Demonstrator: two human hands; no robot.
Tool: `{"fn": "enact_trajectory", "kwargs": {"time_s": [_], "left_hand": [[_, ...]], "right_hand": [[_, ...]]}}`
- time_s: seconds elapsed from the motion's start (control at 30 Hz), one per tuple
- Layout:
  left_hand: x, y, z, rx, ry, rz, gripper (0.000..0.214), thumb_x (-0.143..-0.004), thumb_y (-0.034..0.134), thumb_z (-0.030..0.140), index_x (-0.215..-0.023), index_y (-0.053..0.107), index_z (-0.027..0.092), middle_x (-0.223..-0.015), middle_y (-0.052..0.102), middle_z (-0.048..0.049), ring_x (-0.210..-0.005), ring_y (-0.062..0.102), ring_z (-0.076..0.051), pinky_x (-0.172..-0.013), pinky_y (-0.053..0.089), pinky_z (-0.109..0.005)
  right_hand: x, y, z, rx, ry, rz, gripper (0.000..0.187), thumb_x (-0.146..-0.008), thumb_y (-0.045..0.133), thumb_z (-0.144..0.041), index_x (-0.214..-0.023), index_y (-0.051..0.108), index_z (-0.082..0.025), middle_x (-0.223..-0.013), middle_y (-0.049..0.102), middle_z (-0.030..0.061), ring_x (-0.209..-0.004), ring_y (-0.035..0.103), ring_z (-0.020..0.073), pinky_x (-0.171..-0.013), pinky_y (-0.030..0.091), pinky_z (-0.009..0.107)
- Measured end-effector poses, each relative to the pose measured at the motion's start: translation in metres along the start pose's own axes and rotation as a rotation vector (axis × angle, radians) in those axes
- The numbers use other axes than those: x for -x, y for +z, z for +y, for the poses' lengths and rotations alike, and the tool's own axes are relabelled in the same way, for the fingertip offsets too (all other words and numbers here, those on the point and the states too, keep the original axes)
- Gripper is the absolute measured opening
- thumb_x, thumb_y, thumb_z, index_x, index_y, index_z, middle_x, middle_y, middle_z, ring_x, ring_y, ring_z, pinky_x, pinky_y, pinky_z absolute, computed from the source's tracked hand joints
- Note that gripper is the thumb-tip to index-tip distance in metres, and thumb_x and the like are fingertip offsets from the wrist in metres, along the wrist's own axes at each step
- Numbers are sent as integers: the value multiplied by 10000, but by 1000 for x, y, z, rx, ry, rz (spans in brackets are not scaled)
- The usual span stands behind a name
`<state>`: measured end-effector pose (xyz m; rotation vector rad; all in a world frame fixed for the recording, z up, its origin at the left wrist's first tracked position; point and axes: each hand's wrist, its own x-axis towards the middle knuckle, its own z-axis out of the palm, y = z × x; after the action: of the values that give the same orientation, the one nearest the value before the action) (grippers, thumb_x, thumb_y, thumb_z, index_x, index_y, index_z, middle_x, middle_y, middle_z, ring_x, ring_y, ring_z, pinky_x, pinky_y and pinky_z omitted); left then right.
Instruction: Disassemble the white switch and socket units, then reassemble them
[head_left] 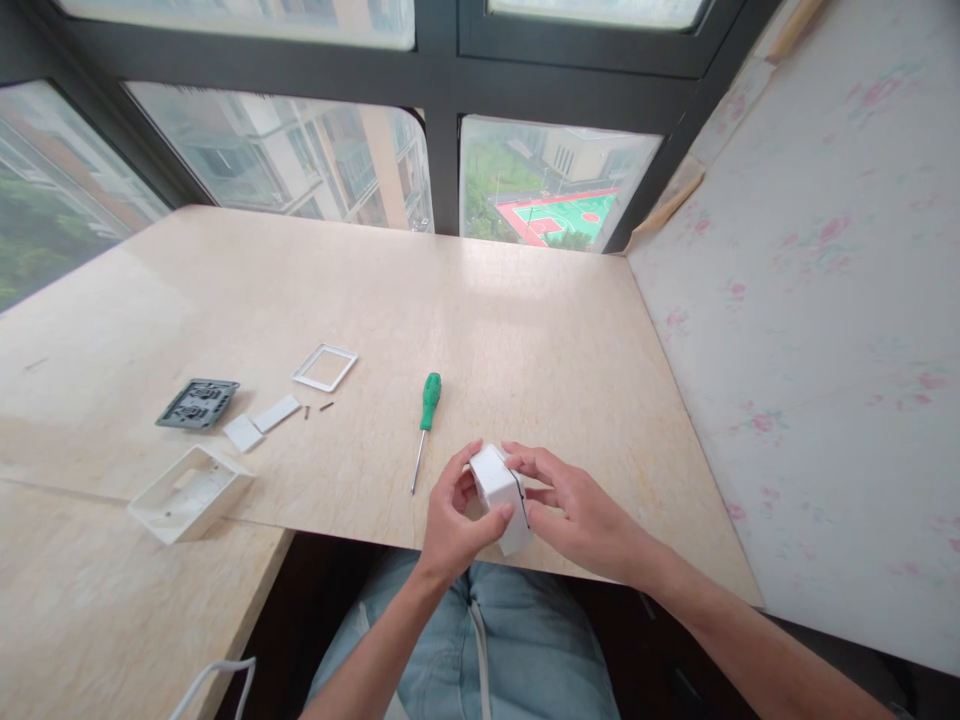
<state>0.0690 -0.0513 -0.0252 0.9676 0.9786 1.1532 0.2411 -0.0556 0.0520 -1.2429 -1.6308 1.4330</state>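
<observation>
Near the front edge of the table, a white box-shaped electrical fitting [495, 480] is held between both hands, tilted, with a thin dark line along its right edge. My left hand [457, 515] grips it from the left, thumb on the front side and fingers around the back. From the right, my right hand [574, 510] presses fingertips and thumb against the side with the dark line. The far faces of the fitting are hidden. A screwdriver with a green handle [431, 400] lies just beyond my left hand, its shaft pointing towards me.
To the left lie a grey switch plate [199, 403], an open white mounting box [191, 495], a white square frame [325, 367], two white rocker covers [276, 413] and two small screws [326, 406]. A flowered wall [810, 350] bounds the right; windows stand behind. A white cable [217, 668] hangs lower left.
</observation>
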Motion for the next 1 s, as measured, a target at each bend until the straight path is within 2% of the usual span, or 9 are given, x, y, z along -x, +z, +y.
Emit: {"fn": "enact_trajectory", "kwargs": {"time_s": [0.07, 0.23, 0.33, 0.47, 0.6, 0.7, 0.8, 0.9, 1.0], "left_hand": [[-2, -2, 0, 24, 16, 47, 809, -650, 871, 396, -1352, 534, 177, -1169, 706, -143, -1064, 689, -294, -929, 557, -403], [-3, -4, 4, 66, 34, 42, 788, -678, 857, 408, -1359, 513, 209, -1171, 697, -128, -1054, 690, -291, -893, 570, -399], [1, -1, 5, 65, 69, -8, 805, -667, 867, 397, -1370, 514, 224, -1232, 673, -141, -1131, 666, -323, -942, 555, -427], [6, -2, 7, 65, 57, -85, 823, -695, 859, 356, -1413, 472, 251, -1296, 637, -147, -1176, 646, -331, -969, 548, -439], [10, -7, 13, 60, 26, -188, 863, -717, 847, 344, -1460, 414, 268, -1385, 582, -150, -1234, 609, -328, -1005, 533, -437], [14, -7, 16, 24, -23, -230, 1005, -639, 905, 311, -1490, 369, 297, -1474, 507, -139, -1267, 583, -329, -1016, 529, -426], [16, -4, 16, 7, -75, -212, 1099, -593, 932, 280, -1509, 326, 309, -1489, 485, -142, -1259, 589, -329, -1004, 536, -429], [14, 2, 14, 35, -109, -151, 1123, -579, 936, 285, -1514, 315, 286, -1475, 496, -168, -1257, 595, -341, -1027, 514, -467], [9, 6, 16, 44, -147, -120, 967, -559, 941, 295, -1406, 479, 226, -1404, 571, -172, -1241, 603, -349, -1047, 489, -478]], "right_hand": [[1, -5, 5, -54, 28, -41, 448, -898, 612, -232, -1338, 542, -280, -1458, 554, 101, -1385, 506, 275, -1072, 514, 492], [1, -3, 27, -35, 83, -34, 765, -867, 712, -513, -1515, 387, -269, -1609, 373, 146, -1471, 381, 325, -1188, 339, 586], [-3, 4, 34, -91, 20, -23, 763, -886, 646, -600, -1528, 387, -279, -1604, 388, 145, -1435, 439, 325, -1171, 372, 564], [-5, 5, 32, 23, -101, 14, 689, -888, 659, -574, -1480, 478, -272, -1516, 505, 145, -1357, 524, 323, -1084, 483, 518], [-5, 2, 29, 149, -129, 3, 743, -850, 726, -526, -1496, 466, -269, -1527, 495, 147, -1401, 467, 345, -1131, 415, 575], [-5, 2, 26, 94, -125, -2, 745, -833, 746, -515, -1491, 478, -287, -1519, 502, 134, -1357, 517, 332, -1084, 481, 542], [-5, 0, 24, 48, -137, 9, 700, -808, 776, -497, -1435, 556, -279, -1432, 574, 128, -1272, 588, 308, -989, 567, 469], [-4, -4, 26, 67, -132, 41, 638, -783, 801, -488, -1360, 640, -268, -1403, 596, 128, -1294, 574, 320, -989, 571, 458], [-3, -11, 29, 87, -118, 76, 580, -792, 789, -508, -1311, 680, -275, -1404, 608, 126, -1306, 573, 328, -1026, 546, 480]]}}
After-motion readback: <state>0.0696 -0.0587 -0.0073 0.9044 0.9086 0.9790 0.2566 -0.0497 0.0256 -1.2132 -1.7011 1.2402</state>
